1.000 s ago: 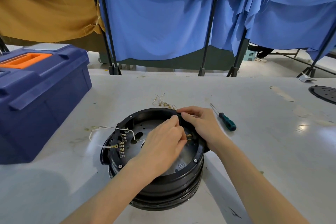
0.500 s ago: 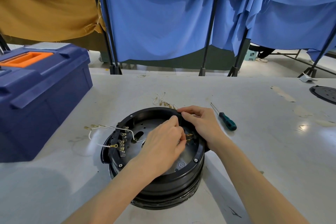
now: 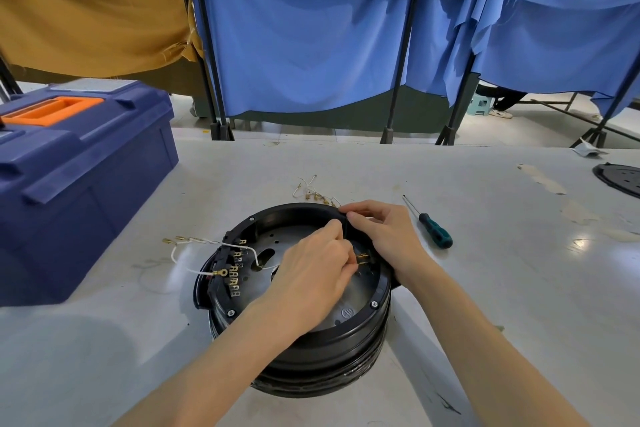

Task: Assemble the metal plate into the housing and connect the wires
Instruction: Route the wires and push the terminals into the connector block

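A round black housing (image 3: 322, 350) stands on the table with a grey metal plate (image 3: 349, 302) seated inside it. My left hand (image 3: 311, 270) reaches over the plate and pinches a brass wire terminal (image 3: 362, 258) near the right inner wall. My right hand (image 3: 384, 236) curls over the housing's far right rim and holds it. White wires (image 3: 221, 246) with brass ends run from a hole in the plate out over the left rim, past a black terminal block (image 3: 232, 274) with a row of brass tabs.
A green-handled screwdriver (image 3: 433, 229) lies right of the housing. Loose brass-tipped wires (image 3: 315, 192) lie behind it. A dark blue toolbox (image 3: 79, 184) with an orange handle stands at the left. A black perforated disc (image 3: 620, 178) sits at the far right edge.
Both hands stay almost still at the right inner wall. The loose wire ends left of the housing have shifted slightly.
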